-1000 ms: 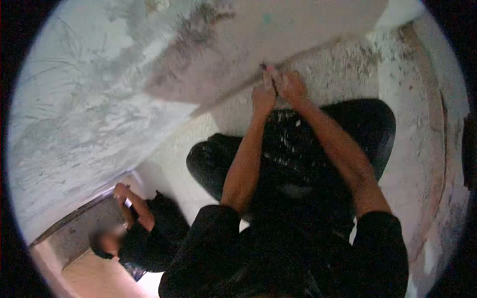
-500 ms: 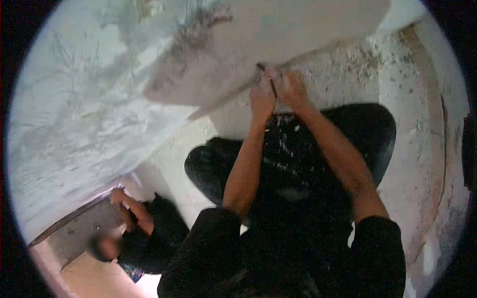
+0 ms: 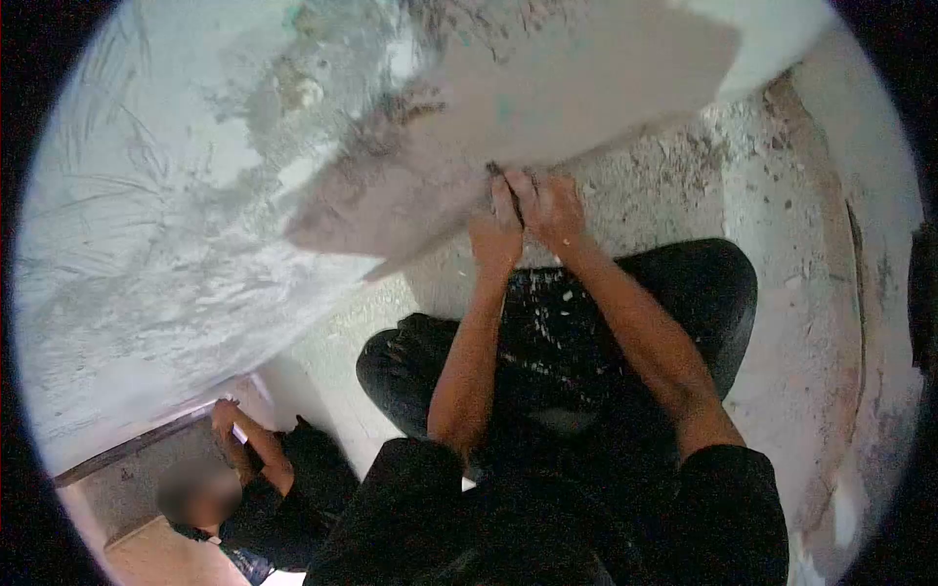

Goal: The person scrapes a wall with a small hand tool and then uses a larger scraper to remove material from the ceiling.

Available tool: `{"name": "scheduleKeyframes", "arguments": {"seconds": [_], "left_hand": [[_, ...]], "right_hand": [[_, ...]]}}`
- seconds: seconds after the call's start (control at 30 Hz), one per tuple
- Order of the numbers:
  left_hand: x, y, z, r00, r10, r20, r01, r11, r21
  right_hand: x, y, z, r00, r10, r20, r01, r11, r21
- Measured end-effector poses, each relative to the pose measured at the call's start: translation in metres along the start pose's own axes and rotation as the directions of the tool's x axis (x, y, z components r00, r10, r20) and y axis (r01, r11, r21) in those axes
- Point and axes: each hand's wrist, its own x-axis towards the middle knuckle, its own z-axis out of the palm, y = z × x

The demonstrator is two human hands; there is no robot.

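Both my hands are closed around a dark, narrow tool (image 3: pixel 493 169), whose tip shows just beyond my fingers. Its kind cannot be made out, since most of it is hidden. My left hand (image 3: pixel 496 237) grips from the left side, and my right hand (image 3: pixel 553 213) is close beside it, fingers curled. The tip meets the lower part of a worn wall (image 3: pixel 176 195), on a smooth grey-brown patch (image 3: pixel 567 88) near where wall and floor join.
Crumbs of debris (image 3: pixel 699 161) lie on the pale floor (image 3: pixel 782 293) at the wall's foot. My bent legs in dark, spotted trousers (image 3: pixel 699 283) are close below my hands. A co-worker in dark clothes (image 3: pixel 303 488) sits at lower left, hands raised at the same wall.
The view has tilted, so the wall and my hands appear lower. Against the wall, my hands and the tool have shifted slightly left. The co-worker's hands stay by the wall.
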Motion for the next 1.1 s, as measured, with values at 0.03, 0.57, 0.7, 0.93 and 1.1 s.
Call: {"name": "scheduleKeyframes", "arguments": {"seconds": [0.03, 0.57, 0.7, 0.93, 1.1], "left_hand": [[-0.025, 0.001, -0.011, 1.0, -0.015, 0.011, 0.014, 0.998, 0.054], [-0.053, 0.003, -0.015, 0.868, -0.427, 0.254, 0.477, 0.86, -0.183], [-0.029, 0.012, -0.006, 0.839, -0.401, 0.367, 0.481, 0.863, -0.156], [-0.077, 0.011, -0.038, 0.978, 0.091, 0.188, -0.051, 0.978, -0.203], [-0.041, -0.033, -0.057, 0.595, -0.326, 0.735, 0.803, 0.29, -0.521]], "right_hand": [[-0.031, -0.015, 0.012, 0.998, 0.047, 0.047, -0.044, 0.997, -0.059], [-0.021, -0.031, 0.004, 0.87, 0.18, 0.459, -0.185, 0.982, -0.033], [0.001, -0.031, -0.039, 0.968, 0.227, 0.107, -0.242, 0.958, 0.156], [-0.02, -0.05, -0.1, 0.959, -0.12, 0.256, 0.091, 0.988, 0.121], [0.027, -0.033, -0.175, 0.836, 0.19, 0.515, -0.276, 0.957, 0.095]]}}
